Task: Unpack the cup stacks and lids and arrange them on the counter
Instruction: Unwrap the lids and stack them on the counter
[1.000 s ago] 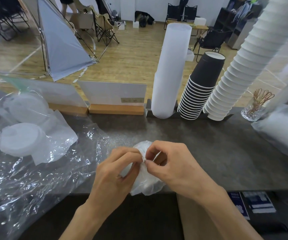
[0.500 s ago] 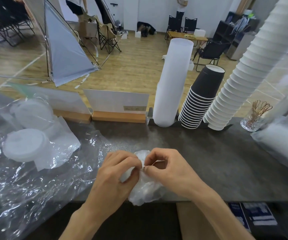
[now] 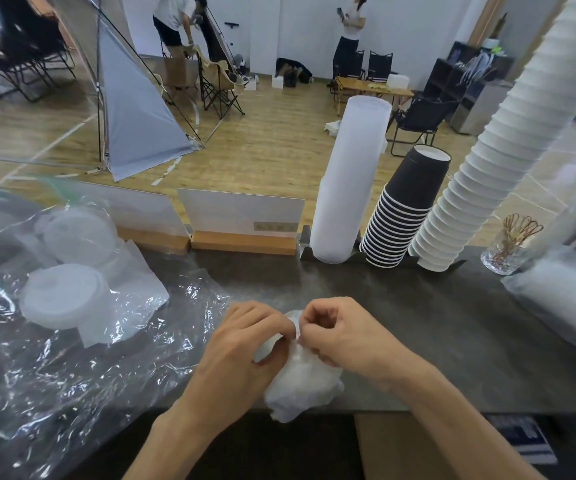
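Both hands, left (image 3: 241, 355) and right (image 3: 345, 337), have barely moved, still pinching the bagged bundle (image 3: 300, 382)

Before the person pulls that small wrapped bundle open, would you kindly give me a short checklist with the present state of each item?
1. Both hands on the wrapped bundle: ok; left hand and right hand pinch its top.
2. Bundle supported: ok, it rests on the counter, though at the near edge.
3. Wrap already open: cannot tell; fingers hide the top.
4. Free counter space to the right of the bundle: ok.
5. Loose plastic bag out of the way: not ok; it reaches the left hand.
6. Cup stacks in the rack clear of the hands: ok.
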A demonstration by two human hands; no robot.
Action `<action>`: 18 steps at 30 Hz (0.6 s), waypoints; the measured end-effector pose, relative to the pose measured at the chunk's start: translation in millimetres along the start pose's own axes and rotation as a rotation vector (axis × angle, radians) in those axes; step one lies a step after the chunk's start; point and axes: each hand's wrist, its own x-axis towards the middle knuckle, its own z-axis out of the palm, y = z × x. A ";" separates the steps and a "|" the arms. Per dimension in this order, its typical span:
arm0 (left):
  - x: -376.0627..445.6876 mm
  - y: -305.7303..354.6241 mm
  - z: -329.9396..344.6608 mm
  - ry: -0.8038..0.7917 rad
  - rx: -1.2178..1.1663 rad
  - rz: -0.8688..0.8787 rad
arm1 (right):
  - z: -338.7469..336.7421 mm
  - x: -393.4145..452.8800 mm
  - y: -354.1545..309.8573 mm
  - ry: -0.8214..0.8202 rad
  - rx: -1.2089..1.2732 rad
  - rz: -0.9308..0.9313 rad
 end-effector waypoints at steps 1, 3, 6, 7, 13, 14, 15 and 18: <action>-1.7 1.3 1.7 0.015 -0.005 -0.018 | 1.8 0.0 0.6 0.013 0.070 0.042; -5.9 3.7 4.2 0.034 -0.022 -0.058 | 4.6 -1.2 0.7 0.019 0.166 0.100; -5.9 4.8 2.0 0.036 -0.050 -0.083 | 4.5 -4.2 0.1 0.013 0.267 0.129; -3.1 4.3 0.2 0.028 -0.037 -0.070 | 2.6 -6.2 -0.6 0.027 0.240 0.099; 11.9 0.8 -6.5 -0.022 0.069 0.117 | -17.2 -14.9 -16.1 -0.025 -0.321 -0.203; 11.9 0.4 -5.2 -0.030 0.071 0.134 | -19.1 -15.0 -18.0 -0.046 -0.370 -0.201; 11.8 0.5 -3.5 -0.037 0.073 0.146 | -20.4 -14.5 -19.3 -0.062 -0.399 -0.191; 12.3 3.5 0.2 -0.047 0.089 0.153 | -21.7 -10.1 -15.3 -0.090 -0.368 -0.145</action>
